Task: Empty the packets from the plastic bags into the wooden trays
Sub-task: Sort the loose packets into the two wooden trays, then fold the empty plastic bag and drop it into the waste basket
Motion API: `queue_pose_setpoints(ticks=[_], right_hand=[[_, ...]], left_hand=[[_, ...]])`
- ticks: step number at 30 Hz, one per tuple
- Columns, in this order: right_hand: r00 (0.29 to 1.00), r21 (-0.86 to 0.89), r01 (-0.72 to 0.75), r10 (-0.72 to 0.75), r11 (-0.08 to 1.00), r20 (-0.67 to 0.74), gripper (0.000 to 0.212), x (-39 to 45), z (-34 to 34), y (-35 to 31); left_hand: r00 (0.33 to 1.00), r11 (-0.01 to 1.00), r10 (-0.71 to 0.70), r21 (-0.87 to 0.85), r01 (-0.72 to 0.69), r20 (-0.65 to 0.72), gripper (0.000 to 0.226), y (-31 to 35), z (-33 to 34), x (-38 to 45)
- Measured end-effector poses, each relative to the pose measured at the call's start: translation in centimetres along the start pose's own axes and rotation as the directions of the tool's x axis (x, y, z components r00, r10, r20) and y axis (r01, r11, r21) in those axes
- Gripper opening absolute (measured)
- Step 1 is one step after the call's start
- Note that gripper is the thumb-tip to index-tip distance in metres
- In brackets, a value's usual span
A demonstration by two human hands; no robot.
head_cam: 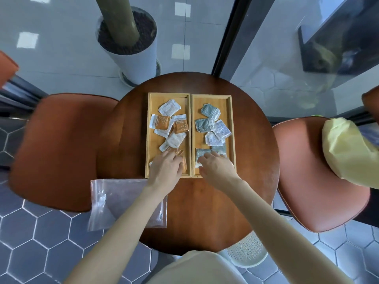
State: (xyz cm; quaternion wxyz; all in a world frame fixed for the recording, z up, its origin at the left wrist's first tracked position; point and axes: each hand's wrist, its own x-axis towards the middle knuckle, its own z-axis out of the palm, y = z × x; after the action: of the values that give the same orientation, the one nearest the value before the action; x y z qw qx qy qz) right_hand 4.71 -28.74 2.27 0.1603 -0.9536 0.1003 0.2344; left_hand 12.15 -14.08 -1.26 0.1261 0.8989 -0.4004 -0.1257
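With both trays side by side on the round table (205, 201), the packets look already tipped out, so spreading them flat seems the job now. Left tray (150, 128) holds orange packets (181, 126), right tray (229, 119) grey-green packets (209, 110); an empty plastic bag (114, 201) lies nearby. Left hand (166, 171) and right hand (215, 169) rest open, fingers spread, gripping nothing; press lightly, slide packets apart.

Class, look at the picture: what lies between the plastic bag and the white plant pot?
In the head view, the left tray with its orange packets, on the table, lies between bag and pot.
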Motion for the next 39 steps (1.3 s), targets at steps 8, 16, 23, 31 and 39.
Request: queue_pose_setpoints(ticks=[8, 16, 23, 31, 39], right_hand=[[0.987, -0.093, 0.161, -0.159, 0.983, 0.034, 0.03, -2.5, 6.0, -7.8], [0.974, -0.132, 0.191, -0.171, 0.973, 0.148, 0.058, -4.0, 12.6, -11.4], [0.995, -0.163, 0.097, -0.093, 0.982, 0.03, 0.057, -4.7, 14.7, -11.8], [0.999, -0.187, 0.011, -0.021, 0.982, -0.049, 0.069, -4.5, 15.4, -11.0], [0.999, -0.091, 0.019, -0.017, 0.996, 0.028, 0.063, -5.0, 15.1, -10.5]], left_hand=[[0.988, 0.992, -0.093, 0.075, 0.102, -0.12, 0.018, -5.8, -0.4, -10.1], [0.9, 0.89, -0.436, 0.152, 0.43, 0.012, 0.052, -10.9, 2.0, -17.1], [0.681, 0.629, -0.729, -0.322, 0.707, 0.07, 0.04, -12.8, 3.1, -18.2], [0.508, 0.215, -0.81, -0.659, 0.721, 0.292, 0.041, -12.3, 2.2, -17.9], [0.532, 0.157, -0.801, -0.761, 0.629, 0.275, 0.012, -11.5, 0.6, -18.9]])
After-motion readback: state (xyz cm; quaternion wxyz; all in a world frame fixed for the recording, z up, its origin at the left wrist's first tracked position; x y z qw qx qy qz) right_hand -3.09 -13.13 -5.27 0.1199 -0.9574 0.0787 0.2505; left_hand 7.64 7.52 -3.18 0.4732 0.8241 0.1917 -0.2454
